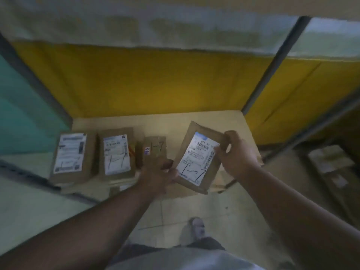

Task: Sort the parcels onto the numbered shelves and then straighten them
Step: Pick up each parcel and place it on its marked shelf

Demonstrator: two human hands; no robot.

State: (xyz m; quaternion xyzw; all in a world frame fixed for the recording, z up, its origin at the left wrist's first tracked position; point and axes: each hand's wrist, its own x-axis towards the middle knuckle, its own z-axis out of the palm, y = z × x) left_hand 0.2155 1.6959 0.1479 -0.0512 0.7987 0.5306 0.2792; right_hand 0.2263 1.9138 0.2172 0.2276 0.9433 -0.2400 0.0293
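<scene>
Both hands hold one flat brown cardboard parcel (196, 158), tilted above the pale shelf board (194, 121): the right hand (236, 152) pinches its upper right corner, thumb and fingers curled round the edge, while the left hand (158, 175) grips its lower left corner. Its white shipping label carries barcodes, blurred print and a handwritten "1-7". Just left, a small brown box (154, 151) lying on the shelf also reads "1-7". Beside that lie a labelled brown parcel (116, 154), marked much the same, and another labelled brown parcel (71, 154) whose print is too blurred to read.
</scene>
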